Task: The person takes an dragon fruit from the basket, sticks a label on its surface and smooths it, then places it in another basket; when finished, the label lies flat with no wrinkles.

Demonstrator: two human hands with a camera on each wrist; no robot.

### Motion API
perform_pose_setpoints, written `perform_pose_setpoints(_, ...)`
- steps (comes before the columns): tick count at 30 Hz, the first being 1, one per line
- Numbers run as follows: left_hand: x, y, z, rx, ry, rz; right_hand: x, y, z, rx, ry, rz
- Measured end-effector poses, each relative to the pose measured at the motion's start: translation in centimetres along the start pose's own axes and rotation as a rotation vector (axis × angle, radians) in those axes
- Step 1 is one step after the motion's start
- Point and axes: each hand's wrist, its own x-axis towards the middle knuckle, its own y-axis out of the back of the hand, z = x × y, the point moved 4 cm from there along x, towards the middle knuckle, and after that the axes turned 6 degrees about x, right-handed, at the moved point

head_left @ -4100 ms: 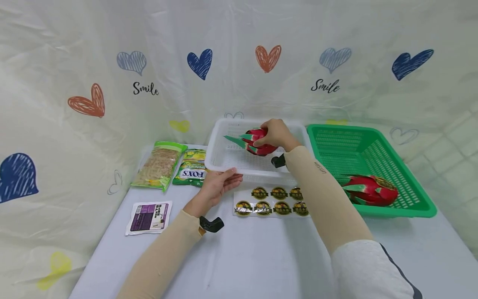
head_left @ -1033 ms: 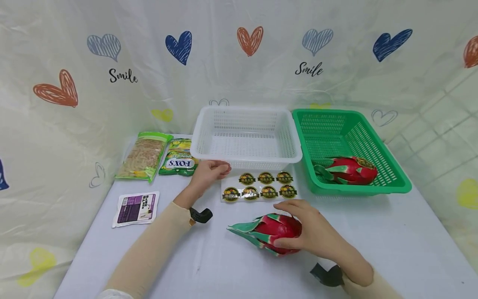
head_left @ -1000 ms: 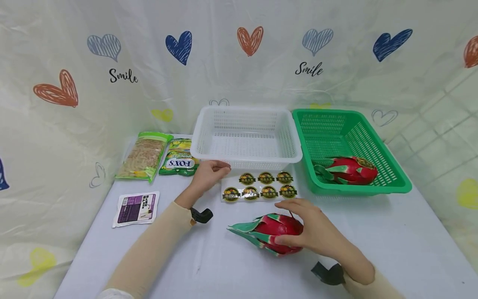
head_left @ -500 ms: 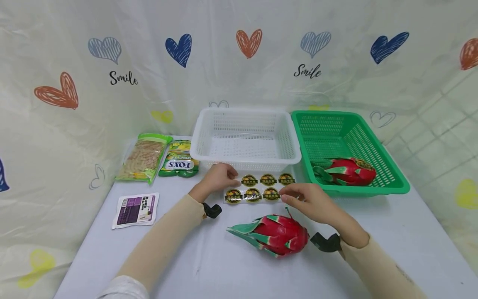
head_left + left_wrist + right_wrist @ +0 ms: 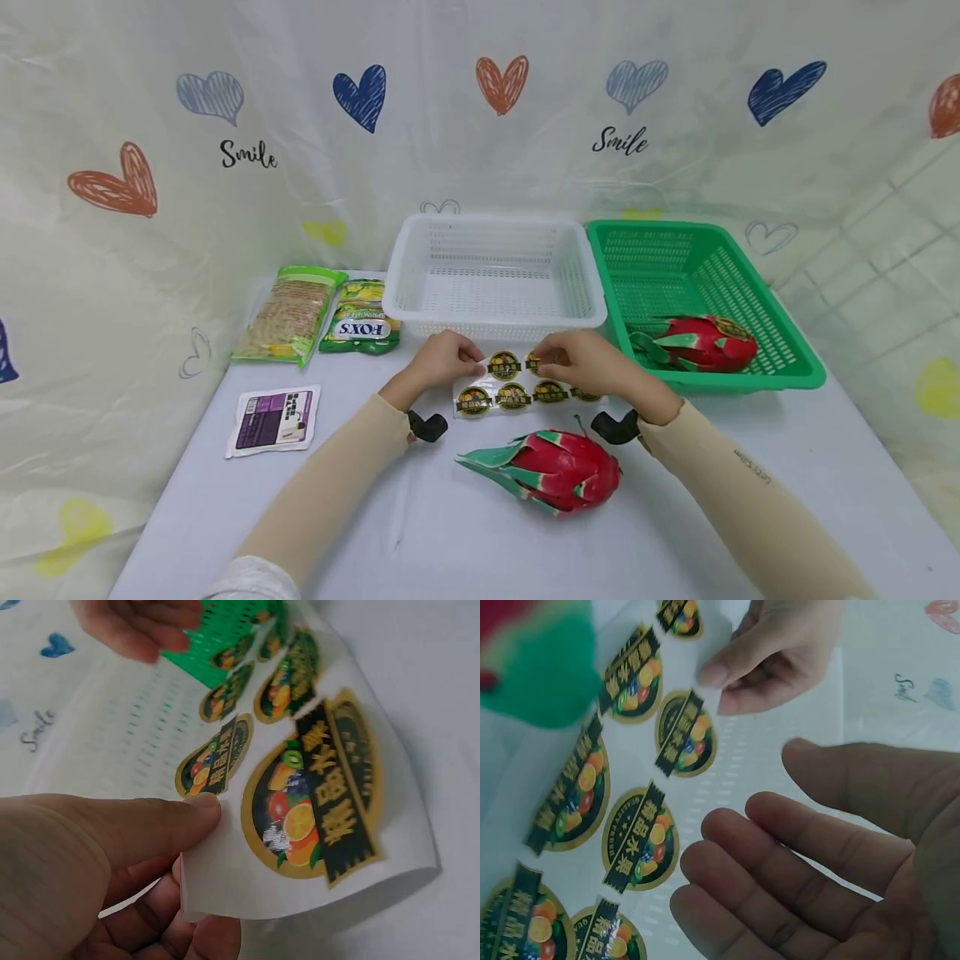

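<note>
My left hand pinches the left corner of a white sheet of round fruit stickers, thumb on top and fingers beneath. In the left wrist view this sheet bends up off the tablecloth. Over its back right part is my right hand; the right wrist view shows that hand with spread, slightly bent fingers and nothing between them. A red dragon fruit with green leaf tips lies on the cloth in front of the sheet, its tip pointing left.
Behind the sheet stands a white basket. A green basket on the right holds another dragon fruit with a round sticker. On the left lie a noodle-like bag, a green FOX'S bag and a purple-white packet.
The right hand brought the dragon fruit from the white basket to the table, let it go and moved up to the sheet. The left hand left the basket rim and took the sheet's corner.
</note>
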Motion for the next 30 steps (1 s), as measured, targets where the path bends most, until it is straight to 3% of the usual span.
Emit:
perform_pose_setpoints(6,-0.8,0.9,0.9,-0.074,-0.01,-0.013,1.4,0.2,-0.4,-0.014,-0.003,-0.034)
perform_pose_setpoints(12,-1.3,1.0,2.0,-0.061,-0.022,-0.027,2.3,-0.5,-0.8,-0.064,-0.003,-0.032)
perform_pose_setpoints(24,-2.2,1.1,3.4,-0.058,-0.068,-0.025,3.2,-1.0,-1.8,-0.173,0.075,0.059)
perform_pose_setpoints(30,-2.3,1.0,3.4,-0.077,-0.069,-0.014,3.4,-1.0,-2.1,-0.136,0.093,0.068)
